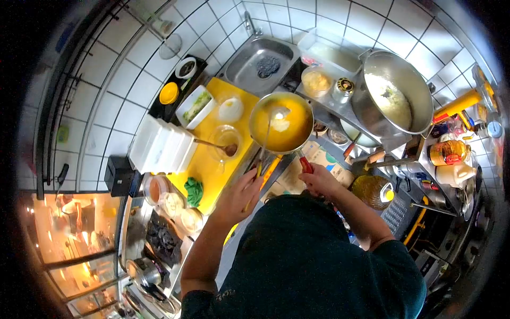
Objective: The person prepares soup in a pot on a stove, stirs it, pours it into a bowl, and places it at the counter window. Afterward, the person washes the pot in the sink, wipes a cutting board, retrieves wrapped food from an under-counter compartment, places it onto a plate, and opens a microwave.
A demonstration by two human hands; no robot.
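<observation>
My right hand point(321, 182) is wrapped around the red handle of a round metal pan point(312, 120), which holds thick yellow liquid point(295, 135). Closed on the handle of a ladle point(279, 112) is my left hand point(239, 198); the ladle's bowl sits in the pan, beside a pale patch on the liquid. Left of the pan, a clear jug point(219, 154) stands on a yellow cutting board point(211, 178), with a wooden spoon point(229, 150) resting in it. A knotted white bag point(230, 109) and a white tub of chopped greens point(195, 108) are behind the jug.
A sink point(249, 56) with a scouring pad is at the back. On the right stand a large pot point(372, 101), a bowl point(317, 81) and a can point(342, 90). White containers point(164, 146), a green cloth point(194, 191) and an oil jug point(372, 191) flank me.
</observation>
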